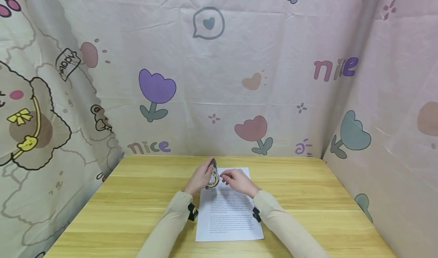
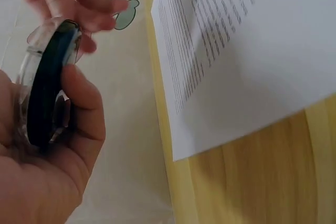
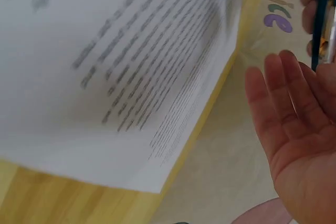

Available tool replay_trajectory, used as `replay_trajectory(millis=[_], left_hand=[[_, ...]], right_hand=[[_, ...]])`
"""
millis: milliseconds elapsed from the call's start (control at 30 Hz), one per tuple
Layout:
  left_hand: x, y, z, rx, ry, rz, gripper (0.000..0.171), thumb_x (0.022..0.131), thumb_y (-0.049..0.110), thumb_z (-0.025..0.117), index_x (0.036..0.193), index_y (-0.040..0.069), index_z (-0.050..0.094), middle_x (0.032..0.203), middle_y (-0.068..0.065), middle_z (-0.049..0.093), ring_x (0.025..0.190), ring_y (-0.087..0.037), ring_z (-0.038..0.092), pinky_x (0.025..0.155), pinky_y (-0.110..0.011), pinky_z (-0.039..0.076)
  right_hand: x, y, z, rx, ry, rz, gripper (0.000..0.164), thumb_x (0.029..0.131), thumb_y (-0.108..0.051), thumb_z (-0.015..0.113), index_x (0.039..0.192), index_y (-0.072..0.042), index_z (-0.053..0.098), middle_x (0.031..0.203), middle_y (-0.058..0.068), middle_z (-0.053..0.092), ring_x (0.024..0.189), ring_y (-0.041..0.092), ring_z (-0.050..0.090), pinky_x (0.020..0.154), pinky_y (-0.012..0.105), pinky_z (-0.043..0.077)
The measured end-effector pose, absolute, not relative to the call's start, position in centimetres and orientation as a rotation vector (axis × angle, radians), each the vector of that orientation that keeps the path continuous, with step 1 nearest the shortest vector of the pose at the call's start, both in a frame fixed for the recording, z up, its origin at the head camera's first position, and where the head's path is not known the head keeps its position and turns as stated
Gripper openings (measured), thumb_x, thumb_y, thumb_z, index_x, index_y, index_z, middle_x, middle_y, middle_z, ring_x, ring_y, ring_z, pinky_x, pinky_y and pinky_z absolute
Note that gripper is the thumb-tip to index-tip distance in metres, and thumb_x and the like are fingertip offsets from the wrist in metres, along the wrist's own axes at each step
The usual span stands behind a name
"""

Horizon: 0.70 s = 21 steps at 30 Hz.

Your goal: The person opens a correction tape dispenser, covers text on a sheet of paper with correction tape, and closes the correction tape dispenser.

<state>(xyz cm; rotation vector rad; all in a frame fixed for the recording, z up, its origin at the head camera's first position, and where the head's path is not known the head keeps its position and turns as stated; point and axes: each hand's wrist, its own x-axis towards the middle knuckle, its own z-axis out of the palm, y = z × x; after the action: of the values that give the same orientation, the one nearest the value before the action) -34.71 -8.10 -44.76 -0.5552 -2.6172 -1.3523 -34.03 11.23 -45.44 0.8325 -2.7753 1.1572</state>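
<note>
My left hand (image 1: 201, 177) grips a correction tape (image 1: 214, 177) with a clear case, a dark edge and a yellowish wheel inside. In the left wrist view the correction tape (image 2: 48, 85) stands on edge between the palm and the curled fingers of my left hand (image 2: 47, 177). My right hand (image 1: 239, 181) hovers just right of it, fingertips close to its side. In the right wrist view several fingers of my right hand (image 3: 302, 124) are extended, while its thumb and forefinger are partly hidden. Below both hands lies a printed sheet of paper (image 1: 229, 212).
The paper rests on a wooden table (image 1: 154, 201). Behind the table hangs a patterned cloth (image 1: 212, 68), with more cloth at both sides. Dark bands (image 1: 192, 212) circle the sleeved wrists.
</note>
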Motion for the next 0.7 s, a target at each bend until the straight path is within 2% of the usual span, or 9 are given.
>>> replay_trajectory(millis=[267, 500, 700], left_hand=[[-34.9, -10.3, -44.7, -0.444, -2.692, -1.09, 0.051, 0.098, 0.027, 0.06, 0.144, 0.008, 0.048, 0.134, -0.021, 0.058, 0.122, -0.038, 0.057, 0.102, -0.054, 0.047], [-35.1, -13.2, -44.9, -0.373, -2.794, -0.877, 0.06, 0.091, 0.028, 0.07, 0.14, 0.001, 0.05, 0.129, -0.024, 0.061, 0.117, -0.04, 0.059, 0.099, -0.054, 0.049], [-35.0, -15.3, -45.2, -0.346, -2.894, -0.719, 0.06, 0.088, 0.025, 0.073, 0.137, -0.001, 0.052, 0.125, -0.025, 0.063, 0.112, -0.042, 0.062, 0.095, -0.055, 0.051]], right_hand=[[-34.2, 12.7, -45.6, 0.775, -2.798, 0.979, 0.022, 0.1, -0.015, 0.056, 0.108, -0.002, 0.072, 0.096, 0.004, 0.074, 0.08, 0.008, 0.064, 0.07, 0.025, 0.053], [-34.3, 13.8, -45.9, 0.681, -2.831, 0.937, 0.019, 0.098, -0.015, 0.059, 0.106, -0.005, 0.073, 0.097, 0.004, 0.074, 0.084, 0.011, 0.064, 0.078, 0.032, 0.054], [-34.4, 14.7, -46.3, 0.676, -2.838, 0.905, 0.019, 0.097, -0.015, 0.06, 0.105, -0.004, 0.074, 0.092, 0.002, 0.073, 0.082, 0.011, 0.063, 0.077, 0.032, 0.053]])
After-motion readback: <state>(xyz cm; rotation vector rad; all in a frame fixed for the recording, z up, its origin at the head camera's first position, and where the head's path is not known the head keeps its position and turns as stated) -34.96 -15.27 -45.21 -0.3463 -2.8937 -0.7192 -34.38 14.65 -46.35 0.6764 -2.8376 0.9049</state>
